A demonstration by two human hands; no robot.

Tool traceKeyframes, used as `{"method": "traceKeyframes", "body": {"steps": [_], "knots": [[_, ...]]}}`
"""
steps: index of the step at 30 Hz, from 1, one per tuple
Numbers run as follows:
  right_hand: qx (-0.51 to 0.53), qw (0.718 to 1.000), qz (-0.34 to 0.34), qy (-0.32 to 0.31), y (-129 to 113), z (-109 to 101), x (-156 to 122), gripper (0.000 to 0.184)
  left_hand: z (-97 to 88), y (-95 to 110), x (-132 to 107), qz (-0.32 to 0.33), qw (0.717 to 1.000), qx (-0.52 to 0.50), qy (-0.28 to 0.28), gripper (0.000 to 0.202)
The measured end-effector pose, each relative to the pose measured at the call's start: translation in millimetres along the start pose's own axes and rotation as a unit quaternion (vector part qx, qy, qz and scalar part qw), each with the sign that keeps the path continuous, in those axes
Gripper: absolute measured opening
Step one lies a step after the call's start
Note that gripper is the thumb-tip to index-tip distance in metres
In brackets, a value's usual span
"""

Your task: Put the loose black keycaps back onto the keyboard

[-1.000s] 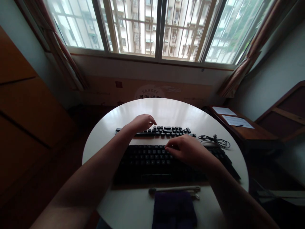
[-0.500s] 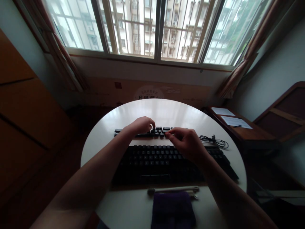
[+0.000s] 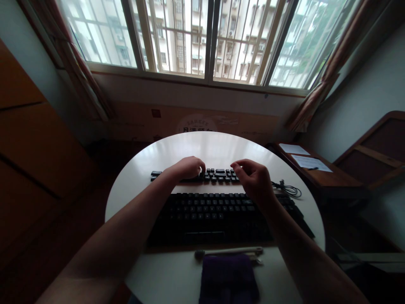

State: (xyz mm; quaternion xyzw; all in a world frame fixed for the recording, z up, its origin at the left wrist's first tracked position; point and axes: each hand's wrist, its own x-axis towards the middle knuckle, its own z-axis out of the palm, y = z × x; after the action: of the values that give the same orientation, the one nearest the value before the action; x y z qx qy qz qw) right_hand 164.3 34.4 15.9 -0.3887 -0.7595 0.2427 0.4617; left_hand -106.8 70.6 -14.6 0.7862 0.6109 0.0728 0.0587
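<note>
A black keyboard lies across the round white table. Behind it is a row of loose black keycaps. My left hand rests on the left part of that row, fingers curled down and closed over the caps. My right hand hovers at the row's right end with its fingers bent into a pinch. What either hand's fingertips hold is hidden.
A white-handled brush and a dark purple cloth lie at the table's near edge. A coiled black cable sits right of the keycaps. A low wooden side table with papers stands at the right, and a wooden cabinet at the left.
My right hand lifted off the keyboard and moved back and right to the keycap row. My left hand curled tighter on the row's left part.
</note>
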Motion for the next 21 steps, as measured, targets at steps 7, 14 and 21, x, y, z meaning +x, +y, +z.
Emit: {"method": "traceKeyframes", "body": {"steps": [7, 14, 21], "knots": [[-0.002, 1.000, 0.006, -0.003, 10.3, 3.6, 2.9, 0.037, -2.7, 1.4, -2.8, 0.005, 1.000, 0.021, -0.012, 0.040], [-0.010, 1.000, 0.005, -0.006, 15.8, 4.8, 5.8, 0.040, 4.8, -7.6, -2.2, 0.010, 0.999, -0.034, -0.020, 0.036], [-0.015, 1.000, 0.006, -0.015, 18.1, 5.5, 6.2, 0.042, 6.1, -17.9, 4.1, -0.002, 1.000, -0.001, 0.023, 0.044]]}}
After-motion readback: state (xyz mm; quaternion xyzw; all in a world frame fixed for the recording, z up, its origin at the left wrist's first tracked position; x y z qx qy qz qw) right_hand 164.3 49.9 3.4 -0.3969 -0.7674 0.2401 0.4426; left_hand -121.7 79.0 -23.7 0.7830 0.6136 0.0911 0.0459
